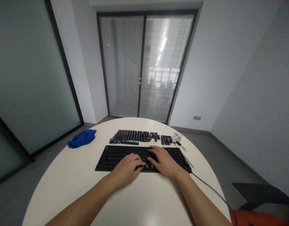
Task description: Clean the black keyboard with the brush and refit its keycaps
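Round white surface (71,175) in a bare office, black keyboard (111,158) near its middle.
Head view: left hand (127,169) and right hand (164,161) rest palm-down on the keyboard, fingers loosely curled, seemingly gripping nothing. It looks stiff, flat and light, best held by its short ends.

We are in an office meeting room: frosted glass partition (29,78), slatted blinds (144,66), round white table (71,175), keyboard (111,157).

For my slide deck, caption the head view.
Left hand and right hand rest on black rectangular keyboard, loose black keycaps rowed behind.
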Tool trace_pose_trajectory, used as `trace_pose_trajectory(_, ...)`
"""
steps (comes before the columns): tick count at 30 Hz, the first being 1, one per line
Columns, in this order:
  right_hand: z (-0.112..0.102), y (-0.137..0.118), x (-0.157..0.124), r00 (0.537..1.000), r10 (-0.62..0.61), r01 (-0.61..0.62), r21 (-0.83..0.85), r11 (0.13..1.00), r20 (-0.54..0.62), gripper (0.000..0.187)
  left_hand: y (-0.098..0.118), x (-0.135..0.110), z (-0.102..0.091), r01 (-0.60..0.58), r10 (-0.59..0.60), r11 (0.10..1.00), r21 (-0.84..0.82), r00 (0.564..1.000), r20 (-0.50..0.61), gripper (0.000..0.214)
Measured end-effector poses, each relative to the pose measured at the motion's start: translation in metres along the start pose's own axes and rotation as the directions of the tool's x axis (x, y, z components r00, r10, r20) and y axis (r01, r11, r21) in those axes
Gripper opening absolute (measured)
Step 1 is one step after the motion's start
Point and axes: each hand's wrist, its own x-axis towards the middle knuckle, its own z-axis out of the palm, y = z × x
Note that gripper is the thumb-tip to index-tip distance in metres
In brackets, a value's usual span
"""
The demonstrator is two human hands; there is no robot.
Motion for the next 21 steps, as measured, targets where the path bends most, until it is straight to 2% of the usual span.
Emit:
trace_pose_trajectory(5,0.003,-0.01,0.0,0.998,0.045,-0.045,-0.011,0.999,-0.034,0.054,-0.003,0.001,0.002,0.096,-0.104,0.983,-0.155,0.993,-0.046,0.029)
trace_pose_trajectory(9,0.006,-0.016,-0.001,0.998,0.059,-0.059,-0.022,0.998,0.007,0.067,-0.005,0.002,0.003,0.154,-0.17,0.961,-0.23,0.984,-0.053,0.031)
trace_pose_trajectory(14,0.006,-0.015,-0.002,0.995,0.075,-0.075,-0.014,0.997,0.06,0.079,-0.007,0.003,0.003,0.152,-0.171,0.956,-0.253,0.984,-0.053,0.028)
trace_pose_trajectory(21,0.006,-0.013,0.0,0.991,0.101,-0.102,0.013,0.995,0.087,0.077,-0.007,0.004,0.002,0.154,-0.166,0.963,-0.22,0.985,-0.038,0.019)
